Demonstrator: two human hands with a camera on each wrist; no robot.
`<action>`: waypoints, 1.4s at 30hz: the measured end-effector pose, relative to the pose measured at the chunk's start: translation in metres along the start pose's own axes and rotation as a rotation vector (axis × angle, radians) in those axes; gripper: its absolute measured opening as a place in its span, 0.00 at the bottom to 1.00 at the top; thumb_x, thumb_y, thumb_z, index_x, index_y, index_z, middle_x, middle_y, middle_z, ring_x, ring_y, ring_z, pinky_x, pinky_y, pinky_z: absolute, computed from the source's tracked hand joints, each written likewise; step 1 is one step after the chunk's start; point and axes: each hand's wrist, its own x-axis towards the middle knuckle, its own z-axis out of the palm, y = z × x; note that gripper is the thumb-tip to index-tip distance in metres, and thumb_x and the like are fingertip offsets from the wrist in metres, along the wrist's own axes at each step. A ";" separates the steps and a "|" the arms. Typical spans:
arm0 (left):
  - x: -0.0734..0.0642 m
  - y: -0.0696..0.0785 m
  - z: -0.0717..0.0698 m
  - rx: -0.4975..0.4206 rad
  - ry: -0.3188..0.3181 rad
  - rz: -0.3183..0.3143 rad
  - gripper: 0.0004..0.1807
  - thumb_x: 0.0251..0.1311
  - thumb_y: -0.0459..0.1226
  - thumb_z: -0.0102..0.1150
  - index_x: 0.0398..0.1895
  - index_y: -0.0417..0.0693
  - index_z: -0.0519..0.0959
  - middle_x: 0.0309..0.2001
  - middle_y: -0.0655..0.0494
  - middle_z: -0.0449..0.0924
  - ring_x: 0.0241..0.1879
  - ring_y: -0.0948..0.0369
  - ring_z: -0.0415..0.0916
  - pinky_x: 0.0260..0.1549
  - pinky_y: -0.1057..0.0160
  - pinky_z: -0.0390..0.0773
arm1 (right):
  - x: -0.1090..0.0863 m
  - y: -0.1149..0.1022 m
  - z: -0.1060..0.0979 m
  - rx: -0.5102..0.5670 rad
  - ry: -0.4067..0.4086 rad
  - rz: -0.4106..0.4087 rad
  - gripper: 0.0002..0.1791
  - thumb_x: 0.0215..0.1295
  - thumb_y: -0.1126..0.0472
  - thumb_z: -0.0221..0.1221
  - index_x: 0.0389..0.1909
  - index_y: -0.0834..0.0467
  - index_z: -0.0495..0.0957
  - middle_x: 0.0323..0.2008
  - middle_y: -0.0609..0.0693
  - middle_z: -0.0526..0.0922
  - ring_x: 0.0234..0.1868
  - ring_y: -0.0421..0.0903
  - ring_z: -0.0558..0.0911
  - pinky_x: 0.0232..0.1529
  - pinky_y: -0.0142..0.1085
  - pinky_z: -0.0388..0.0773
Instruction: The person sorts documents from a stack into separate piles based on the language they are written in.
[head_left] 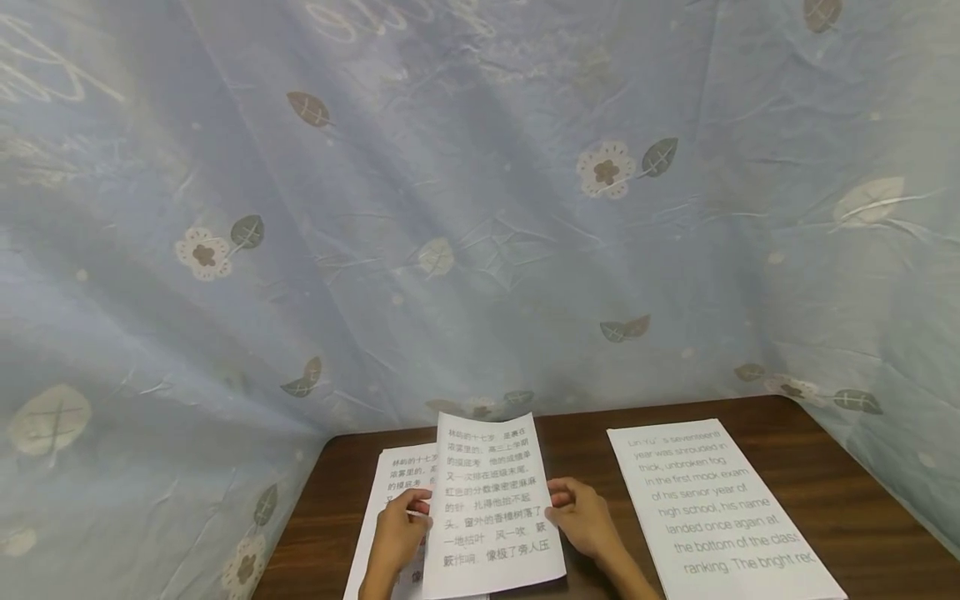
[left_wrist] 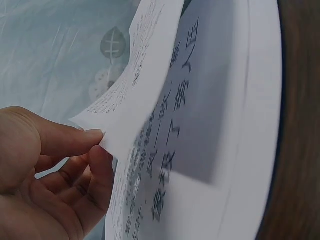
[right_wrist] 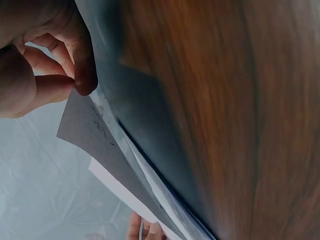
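A white sheet printed with large Chinese characters (head_left: 491,508) is held up in the head view, between both hands. My left hand (head_left: 397,533) pinches its left edge; in the left wrist view the thumb and fingers (left_wrist: 92,137) grip the bent paper margin. The right edge is pinched by my right hand (head_left: 585,518), whose fingers (right_wrist: 86,75) hold the paper in the right wrist view. Under and to the left of the sheet lies a paper stack with the same kind of characters (head_left: 373,521), partly covered by the sheet and left hand.
To the right, a stack of paper with English print (head_left: 720,508) lies on the dark wooden table (head_left: 577,442). A pale blue curtain with leaves and flowers (head_left: 480,208) hangs behind the table and along its sides.
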 end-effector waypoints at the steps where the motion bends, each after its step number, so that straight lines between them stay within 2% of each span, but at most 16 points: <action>1: 0.000 -0.001 -0.002 0.004 0.005 -0.002 0.20 0.59 0.21 0.62 0.56 0.33 0.83 0.41 0.47 0.84 0.32 0.60 0.81 0.25 0.66 0.84 | 0.000 -0.001 0.002 0.007 -0.001 -0.004 0.26 0.60 0.68 0.70 0.61 0.67 0.81 0.43 0.55 0.88 0.40 0.48 0.91 0.40 0.40 0.87; 8: 0.000 -0.007 -0.017 0.011 0.039 0.003 0.20 0.57 0.20 0.61 0.54 0.32 0.83 0.40 0.46 0.83 0.30 0.60 0.80 0.23 0.66 0.83 | 0.000 -0.007 0.018 0.052 -0.022 -0.014 0.26 0.62 0.68 0.69 0.61 0.68 0.80 0.44 0.56 0.88 0.39 0.46 0.90 0.37 0.37 0.85; 17: 0.004 -0.019 -0.037 0.033 0.072 -0.036 0.19 0.58 0.20 0.62 0.54 0.32 0.83 0.38 0.47 0.82 0.31 0.59 0.79 0.24 0.64 0.82 | 0.004 -0.015 0.039 0.141 -0.054 -0.040 0.26 0.62 0.70 0.69 0.62 0.70 0.79 0.44 0.58 0.87 0.38 0.46 0.89 0.35 0.36 0.88; 22: 0.004 -0.024 -0.043 0.038 0.085 -0.037 0.19 0.56 0.20 0.63 0.53 0.32 0.83 0.38 0.46 0.82 0.32 0.59 0.78 0.25 0.62 0.82 | 0.004 -0.016 0.050 0.179 -0.058 -0.033 0.26 0.62 0.71 0.69 0.62 0.70 0.79 0.43 0.57 0.86 0.38 0.45 0.88 0.35 0.36 0.88; 27: 0.004 -0.034 -0.050 0.041 0.086 -0.073 0.20 0.57 0.20 0.62 0.54 0.32 0.83 0.38 0.47 0.82 0.33 0.59 0.78 0.25 0.62 0.82 | 0.003 -0.015 0.062 0.222 -0.078 -0.030 0.26 0.61 0.72 0.68 0.61 0.72 0.78 0.42 0.57 0.86 0.36 0.45 0.87 0.34 0.35 0.88; 32: 0.003 -0.042 -0.057 0.046 0.096 -0.054 0.20 0.57 0.20 0.62 0.54 0.32 0.83 0.38 0.46 0.83 0.34 0.58 0.78 0.25 0.63 0.82 | 0.002 -0.018 0.072 0.270 -0.081 -0.035 0.26 0.59 0.74 0.67 0.61 0.72 0.78 0.41 0.57 0.85 0.35 0.44 0.86 0.31 0.35 0.87; 39: 0.001 -0.050 -0.070 0.118 0.110 -0.082 0.20 0.58 0.20 0.63 0.54 0.33 0.84 0.39 0.48 0.83 0.35 0.57 0.77 0.26 0.66 0.77 | -0.003 -0.020 0.085 0.305 -0.111 -0.026 0.27 0.58 0.76 0.66 0.61 0.72 0.78 0.41 0.58 0.85 0.36 0.45 0.88 0.30 0.34 0.88; 42: 0.001 -0.052 -0.073 0.154 0.112 -0.087 0.20 0.58 0.21 0.65 0.54 0.34 0.84 0.39 0.49 0.84 0.37 0.57 0.77 0.29 0.66 0.75 | -0.005 -0.022 0.089 0.312 -0.110 -0.025 0.28 0.58 0.76 0.66 0.62 0.72 0.78 0.42 0.58 0.86 0.37 0.45 0.88 0.31 0.34 0.88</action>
